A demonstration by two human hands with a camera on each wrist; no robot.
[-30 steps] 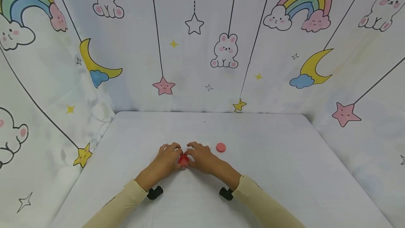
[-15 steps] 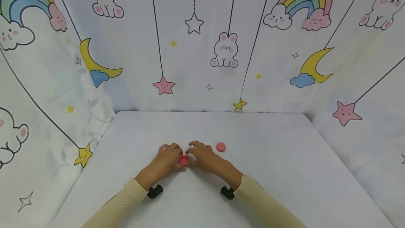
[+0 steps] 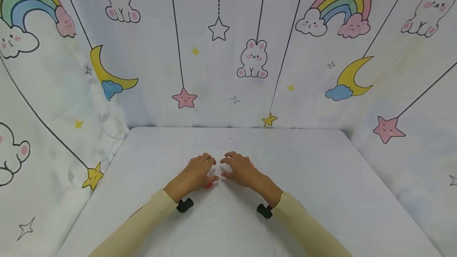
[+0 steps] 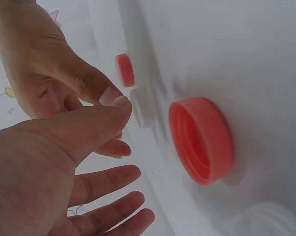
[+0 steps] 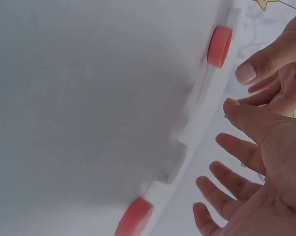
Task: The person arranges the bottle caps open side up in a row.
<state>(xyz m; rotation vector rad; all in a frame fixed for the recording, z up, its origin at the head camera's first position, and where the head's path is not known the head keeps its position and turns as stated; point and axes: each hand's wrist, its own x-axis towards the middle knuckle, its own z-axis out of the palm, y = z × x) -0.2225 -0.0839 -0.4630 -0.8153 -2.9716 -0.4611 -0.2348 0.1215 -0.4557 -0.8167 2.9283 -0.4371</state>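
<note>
Both hands hover over the white table with nothing in their fingers. My left hand point(image 3: 194, 174) has its thumb and fingers spread. Just below its thumb, a red bottle cap point(image 4: 202, 140) lies hollow side up, mostly covered in the head view. Facing it, my right hand point(image 3: 242, 170) has loosely bent fingers, and a gap separates the two hands. Behind the right hand peeks a second red cap point(image 3: 252, 165), seen better in the right wrist view as a red cap point(image 5: 134, 217). A whitish cap point(image 5: 172, 162) lies between the red ones.
Another translucent white cap point(image 4: 266, 221) lies near the closer red cap, at the corner of the left wrist view. A white table point(image 3: 307, 193) extends around the hands. Printed cloth walls point(image 3: 153, 50) stand at its back and sides. Black wrist cameras point(image 3: 185, 205) hang beneath the wrists.
Both hands have come off the red cap between them and shifted right and slightly away. The left hand now covers most of that cap, the right hand most of the far red one.
</note>
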